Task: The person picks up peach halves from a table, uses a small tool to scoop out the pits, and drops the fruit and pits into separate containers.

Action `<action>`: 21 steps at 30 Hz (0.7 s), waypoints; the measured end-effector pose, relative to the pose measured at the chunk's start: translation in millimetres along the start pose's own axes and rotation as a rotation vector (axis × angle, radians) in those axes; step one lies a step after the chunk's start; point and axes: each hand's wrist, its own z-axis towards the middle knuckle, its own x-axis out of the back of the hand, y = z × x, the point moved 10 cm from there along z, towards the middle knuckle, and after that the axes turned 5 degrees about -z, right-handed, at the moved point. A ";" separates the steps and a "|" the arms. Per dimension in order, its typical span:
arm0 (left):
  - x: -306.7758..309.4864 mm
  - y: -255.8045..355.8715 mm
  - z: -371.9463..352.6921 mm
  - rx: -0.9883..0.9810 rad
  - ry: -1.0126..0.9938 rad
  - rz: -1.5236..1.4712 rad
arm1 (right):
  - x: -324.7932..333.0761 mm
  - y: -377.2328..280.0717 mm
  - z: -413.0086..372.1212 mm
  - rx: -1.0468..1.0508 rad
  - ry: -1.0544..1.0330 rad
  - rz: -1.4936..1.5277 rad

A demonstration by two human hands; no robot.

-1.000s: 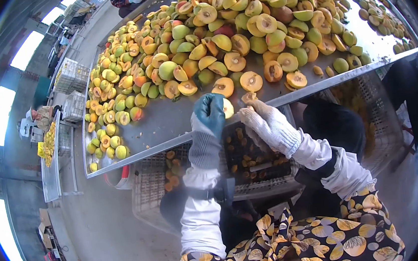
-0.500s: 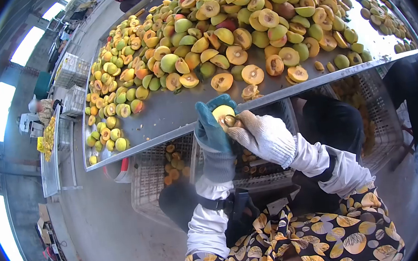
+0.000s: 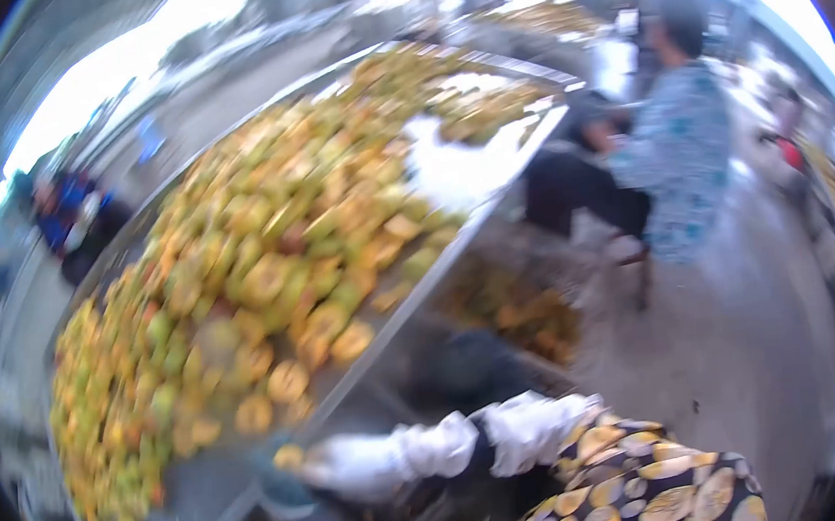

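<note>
One table [image 3: 449, 172]; one seated co-worker [image 3: 679, 155]; one far co-worker [image 3: 72, 218]; fruit [image 3: 267, 265] uncountable, blurred.

Showed a table [image 3: 449, 172] heaped with fruit [image 3: 265, 245], all blurred. Caught a gloved right hand [image 3: 357, 464] at the table's near edge, beside a fruit half [image 3: 289, 457]. Placed a seated person [image 3: 679, 155] beyond the table's right edge, a crate [image 3: 518, 311] under it.

Blurred. Steel table [image 3: 449, 172] heaped w/ halved fruit [image 3: 267, 265], green-yellow. Crate [image 3: 512, 307] w/ more halves under table edge. Seated person [image 3: 679, 155], blue patterned top, at right; 2nd person [image 3: 72, 218] far left.
</note>
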 end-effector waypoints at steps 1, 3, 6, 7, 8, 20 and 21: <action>-5.6 -7.3 7.3 -0.074 0.007 -0.009 | 4.7 2.8 -3.8 -0.038 -0.026 0.063; -21.1 -5.9 15.8 -0.242 0.024 -0.001 | 17.3 -12.5 -21.7 -0.044 -0.061 0.172; -36.2 -1.5 18.5 -0.413 -0.007 -0.022 | 27.3 -25.3 -48.9 -0.056 -0.088 0.329; -30.7 -1.3 13.0 -0.438 -0.023 -0.047 | 17.8 -29.6 -58.0 -0.045 -0.129 0.393; -31.1 8.3 13.4 -0.467 -0.049 -0.048 | 14.3 -36.1 -67.3 -0.019 -0.183 0.473; -4.1 54.1 12.6 0.387 -0.116 -0.253 | -30.9 -63.4 -67.0 -0.060 -0.615 0.873; -1.9 49.3 12.8 0.385 -0.100 -0.271 | -31.8 -60.2 -64.4 -0.109 -0.570 0.892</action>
